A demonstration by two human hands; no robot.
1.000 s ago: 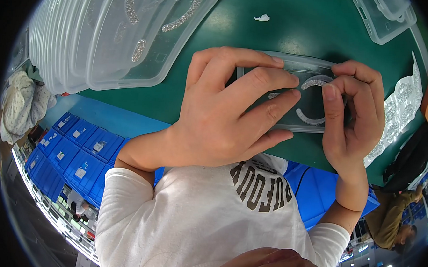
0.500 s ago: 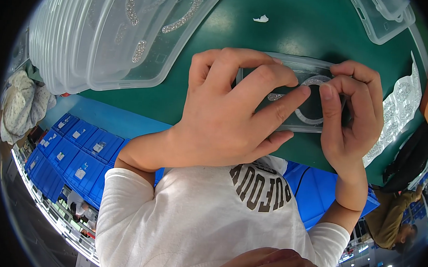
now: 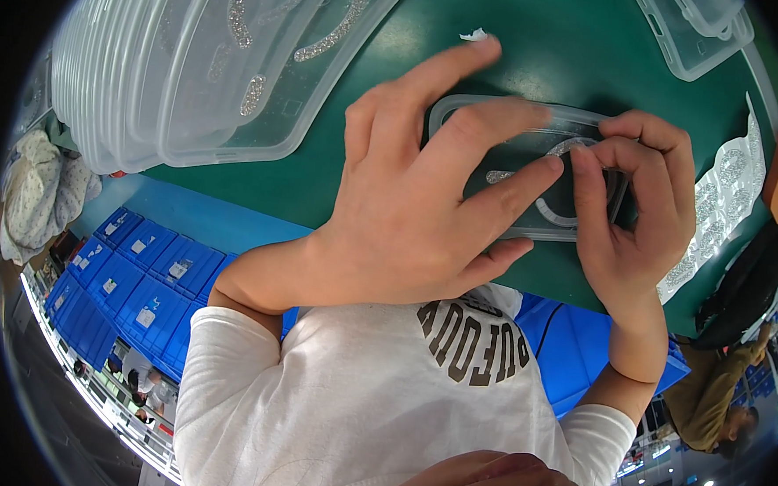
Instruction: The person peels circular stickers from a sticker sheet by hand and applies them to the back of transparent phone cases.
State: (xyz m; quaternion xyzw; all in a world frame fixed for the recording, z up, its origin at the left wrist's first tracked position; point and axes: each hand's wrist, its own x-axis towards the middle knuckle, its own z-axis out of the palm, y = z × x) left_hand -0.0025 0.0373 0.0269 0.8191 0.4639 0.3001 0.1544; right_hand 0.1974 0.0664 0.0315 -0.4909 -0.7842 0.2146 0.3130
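Left hand (image 3: 418,200) spread over the clear case (image 3: 558,235) on the green table (image 3: 557,49)! Right hand (image 3: 641,217) curls at its right end, pinch unclear; silvery arcs (image 3: 554,214) within its rim. Blue bins (image 3: 154,270): contents hidden.

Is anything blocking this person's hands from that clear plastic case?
Nothing visible is. The right hand is at the right end of the clear case, and the left hand spreads over its left part. The white scrap lies beyond it, out of the way.
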